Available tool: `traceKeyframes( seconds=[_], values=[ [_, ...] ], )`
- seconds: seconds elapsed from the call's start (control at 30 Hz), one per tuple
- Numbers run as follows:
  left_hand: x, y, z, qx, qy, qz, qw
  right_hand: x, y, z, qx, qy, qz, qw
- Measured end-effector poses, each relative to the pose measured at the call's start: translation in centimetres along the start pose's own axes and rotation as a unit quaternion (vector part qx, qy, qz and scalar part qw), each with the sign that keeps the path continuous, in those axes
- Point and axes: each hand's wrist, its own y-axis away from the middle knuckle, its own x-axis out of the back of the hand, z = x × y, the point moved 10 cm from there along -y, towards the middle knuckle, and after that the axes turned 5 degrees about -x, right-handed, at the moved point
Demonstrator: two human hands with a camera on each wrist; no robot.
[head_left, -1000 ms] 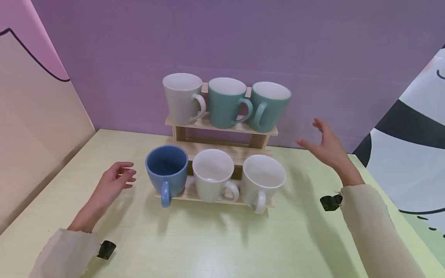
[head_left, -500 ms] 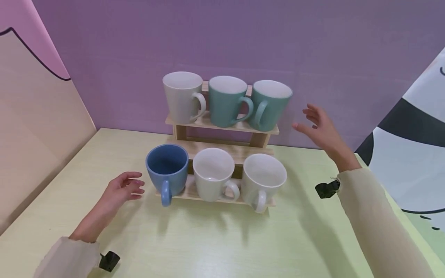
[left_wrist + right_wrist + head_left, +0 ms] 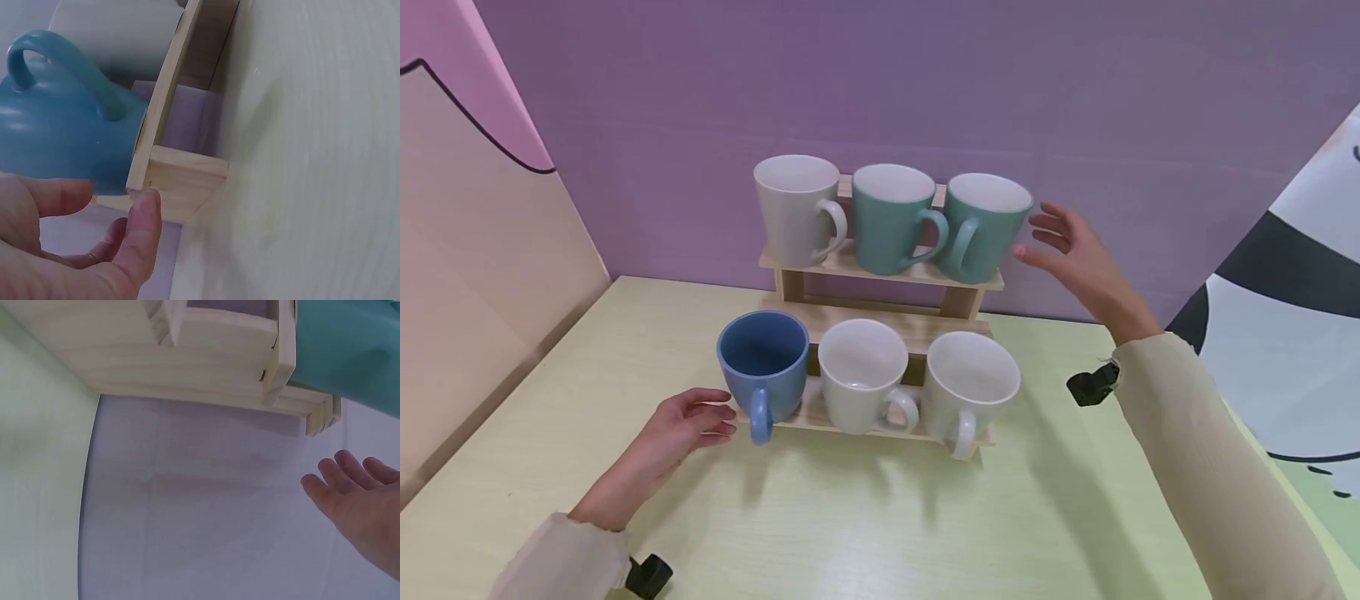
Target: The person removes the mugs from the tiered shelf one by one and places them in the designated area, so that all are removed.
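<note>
– Both hands have been brought inward since the earlier frame: left hand (image 3: 681, 429) to the blue mug (image 3: 763, 367), right hand (image 3: 1082, 262) toward the end teal mug (image 3: 988, 237). Mugs left where they were on the wooden rack (image 3: 917, 332).

– Grip?

– Nothing grasped. Fingers released on both sides, loosely bent, thumbs held apart. Left contact can't be told; right fingertips shown slightly apart in the wrist view.

– Mug positions?

– Blue: just right of the left fingertips, lower tier, left end. Teal: just left of the right fingertips, upper tier, right end.

– Best handling, if a grip is wanted?

– Judgement: pads should be laid flat on the wall, thumb opposed, before any load is taken. Straight-up lift preferred; neighbours are packed close, so the middle teal mug (image 3: 883, 229) could be knocked. Blue handle should be kept clear of the fingers.

– Looks?

– Blue: smooth, darker inside, handle turned toward the person. Teal: white inside, flared toward the rim, handle turned front-left, away from the right fingers.
</note>
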Motion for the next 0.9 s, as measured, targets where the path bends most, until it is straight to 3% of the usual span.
traceKeyframes(
  seconds=[0.27,0.47,0.9],
  values=[
    [-0.7,-0.5,-0.8,0.010,0.024,-0.014,0.9996,-1.1,-0.4,-1.1,0.010,-0.048,-0.027,0.998],
    [-1.1,-0.9,-1.5,0.006,0.042,-0.025,0.9988,-1.6,-1.1,-1.4,0.010,-0.051,-0.030,0.998],
    [-1.5,-1.0,-1.7,0.025,0.131,-0.030,0.9906,-2.0,-1.5,-2.8,0.024,-0.037,0.007,0.999]
  ],
)
